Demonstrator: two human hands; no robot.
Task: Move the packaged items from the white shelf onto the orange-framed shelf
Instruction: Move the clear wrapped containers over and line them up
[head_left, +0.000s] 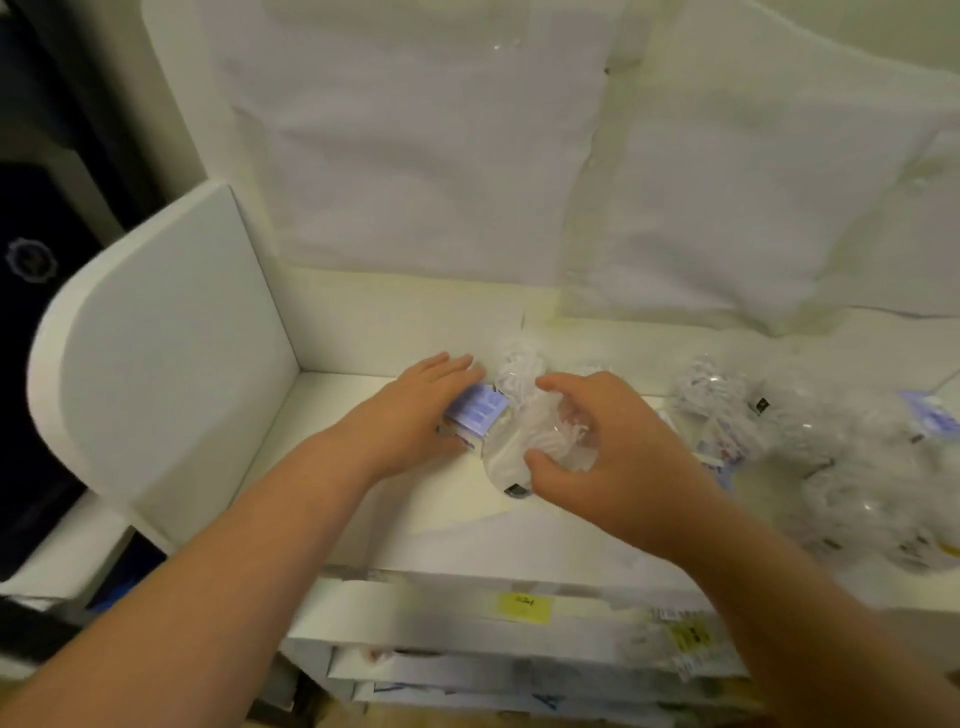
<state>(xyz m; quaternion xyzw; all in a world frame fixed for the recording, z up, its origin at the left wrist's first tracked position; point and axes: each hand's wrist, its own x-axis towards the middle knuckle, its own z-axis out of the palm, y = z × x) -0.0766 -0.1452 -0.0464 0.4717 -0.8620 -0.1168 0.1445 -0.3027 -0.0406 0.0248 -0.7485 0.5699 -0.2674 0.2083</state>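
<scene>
Across the whole view I've got the white shelf (363, 499), its flat top running left to right with a tall rounded side panel (156, 364) standing at the left end and pale sheets (415, 156) covering the wall behind. Below the front edge, stacked flat boxes (467, 629) carry a yellow label (523, 608). Over on the right, a blurry heap of packaged items (831, 457) in clear plastic lies on the shelf, white fluffy contents showing through. Both bare forearms reach in from the bottom. My right hand (613, 457) is curled over a clear bag of white fluff (519, 441) sitting near the middle of the shelf, thumb low on its near side and fingers (566, 387) arched over the top, grasping it. My left hand (410, 410) lies flat, palm down, just beside that bag, its fingers (447, 366) stretched out and pressing on a small packet with a blue label (478, 413), not closed around it. That packet touches the bag's left side. Motion blur softens everything, so I can't read any print.
</scene>
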